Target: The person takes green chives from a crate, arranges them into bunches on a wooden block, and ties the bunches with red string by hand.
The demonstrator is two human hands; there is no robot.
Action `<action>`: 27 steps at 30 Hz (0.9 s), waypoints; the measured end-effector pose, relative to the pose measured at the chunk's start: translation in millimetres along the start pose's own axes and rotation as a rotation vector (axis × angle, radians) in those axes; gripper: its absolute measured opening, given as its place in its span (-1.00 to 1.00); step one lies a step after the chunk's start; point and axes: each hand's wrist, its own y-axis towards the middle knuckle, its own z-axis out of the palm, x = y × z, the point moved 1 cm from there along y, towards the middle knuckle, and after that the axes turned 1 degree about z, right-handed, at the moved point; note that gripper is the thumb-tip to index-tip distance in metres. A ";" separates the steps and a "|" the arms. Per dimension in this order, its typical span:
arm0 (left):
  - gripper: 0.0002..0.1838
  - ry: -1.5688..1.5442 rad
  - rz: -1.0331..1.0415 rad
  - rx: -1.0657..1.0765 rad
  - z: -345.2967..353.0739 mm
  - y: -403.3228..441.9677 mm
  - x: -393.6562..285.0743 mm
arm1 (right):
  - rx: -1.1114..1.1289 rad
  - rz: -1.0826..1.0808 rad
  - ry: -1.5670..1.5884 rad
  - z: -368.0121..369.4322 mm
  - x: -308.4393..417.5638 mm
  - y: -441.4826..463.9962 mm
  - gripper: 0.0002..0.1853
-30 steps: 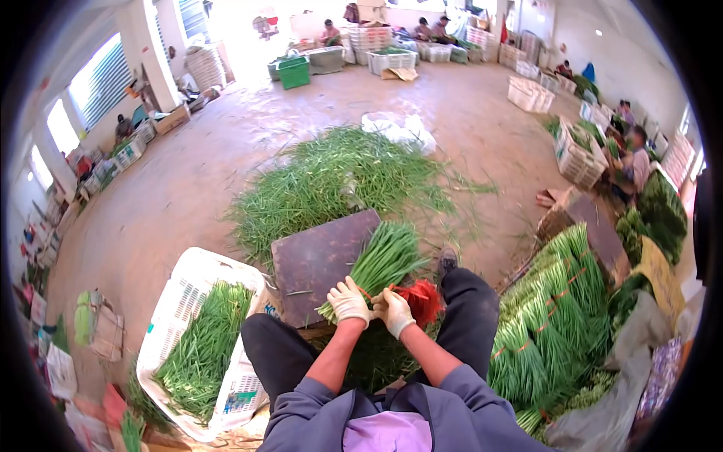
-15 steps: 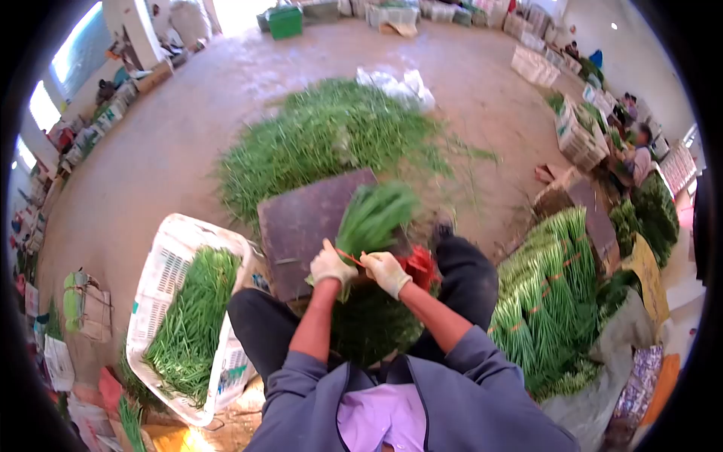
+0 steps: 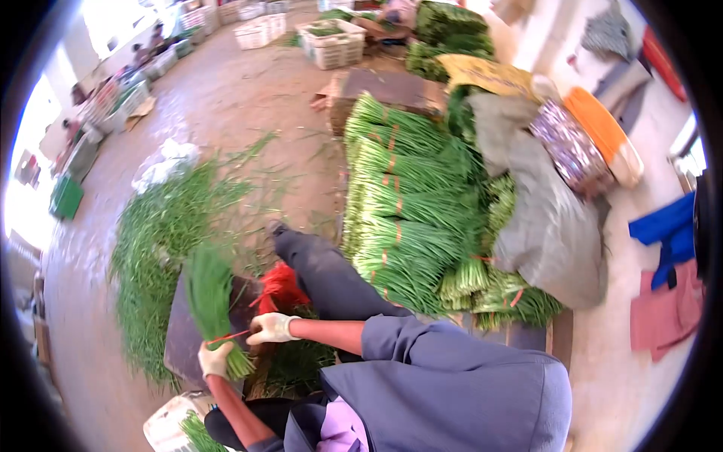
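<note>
In a white glove, my left hand [image 3: 215,360] is closed round the lower part of a bunch of chives [image 3: 207,290], whose leafy tops point up and away from me. A thin red tie [image 3: 235,336] crosses the bunch just above that hand. The tie's free end is pinched in my gloved right hand [image 3: 273,329], which pulls it out to the right. Behind the right hand lies a bundle of red ties [image 3: 280,288]. Under the bunch is a dark board [image 3: 181,343].
Tied chive bunches [image 3: 410,203] lie stacked on my right beside a grey sheet [image 3: 553,226]. A loose heap of chives [image 3: 162,226] covers the floor ahead. A white crate [image 3: 162,422] stands at lower left, and other crates [image 3: 331,47] stand farther off.
My view has swung to the right, bringing the stacked bunches to the middle. My hands have moved apart, drawing the red tie out to the right from the bunch.
</note>
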 end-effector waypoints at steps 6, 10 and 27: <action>-0.27 0.074 0.508 0.285 68.9 -74.1 -232.7 | -0.191 -0.195 0.364 -79.1 54.3 -51.9 -0.12; 0.04 0.780 0.963 0.238 135.0 -127.2 -328.1 | -0.344 -0.649 0.360 -151.0 50.0 -122.9 -0.48; -0.11 0.383 0.604 0.075 115.8 -99.0 -176.2 | -0.756 -0.534 1.512 -349.2 -127.1 -218.1 -0.37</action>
